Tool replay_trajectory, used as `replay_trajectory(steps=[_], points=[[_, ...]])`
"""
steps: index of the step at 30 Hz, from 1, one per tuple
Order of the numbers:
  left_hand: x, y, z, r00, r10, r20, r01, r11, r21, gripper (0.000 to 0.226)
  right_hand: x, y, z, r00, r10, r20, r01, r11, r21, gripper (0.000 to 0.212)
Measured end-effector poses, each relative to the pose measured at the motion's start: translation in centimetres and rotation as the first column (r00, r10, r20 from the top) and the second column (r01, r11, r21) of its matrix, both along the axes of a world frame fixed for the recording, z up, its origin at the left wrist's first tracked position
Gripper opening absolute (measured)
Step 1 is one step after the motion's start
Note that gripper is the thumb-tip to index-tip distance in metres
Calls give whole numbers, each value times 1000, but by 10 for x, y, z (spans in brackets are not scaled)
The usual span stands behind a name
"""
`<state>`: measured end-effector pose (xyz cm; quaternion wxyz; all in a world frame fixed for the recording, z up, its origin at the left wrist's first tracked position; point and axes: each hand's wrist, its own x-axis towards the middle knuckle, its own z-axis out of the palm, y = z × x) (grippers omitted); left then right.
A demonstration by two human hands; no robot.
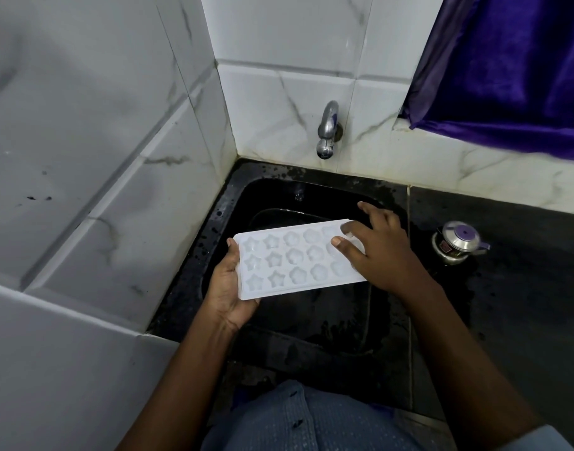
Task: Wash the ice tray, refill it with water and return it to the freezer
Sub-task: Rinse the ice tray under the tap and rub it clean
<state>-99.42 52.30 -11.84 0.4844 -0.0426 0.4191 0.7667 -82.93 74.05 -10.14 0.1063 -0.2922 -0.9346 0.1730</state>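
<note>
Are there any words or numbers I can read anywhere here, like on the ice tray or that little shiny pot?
No readable text anywhere.
Ice tray: no words, only star and flower shaped moulds.
Small steel pot: a dark red label on its side, too small and blurred to read.
Tap: no marking visible.

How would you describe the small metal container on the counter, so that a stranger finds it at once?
Start at the black sink in the tiled corner and look right along the dark counter. There stands a small shiny steel pot, alone, marked by the purple knob on its lid.
</note>
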Motion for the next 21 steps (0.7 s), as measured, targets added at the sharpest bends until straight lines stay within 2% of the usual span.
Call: replay_trajectory(steps=[9,15,21], points=[[1,-3,-1,1000,22,16,-22,1000,3,67,3,-3,3,999,36,30,-39,993,109,66],[-3,-6,-1,1000,16,4,-16,1000,7,67,2,3,9,993,89,83,-100,985,138,71],[0,-6,1,999,28,26,-29,1000,9,67,3,14,12,993,94,74,-101,990,103,62]])
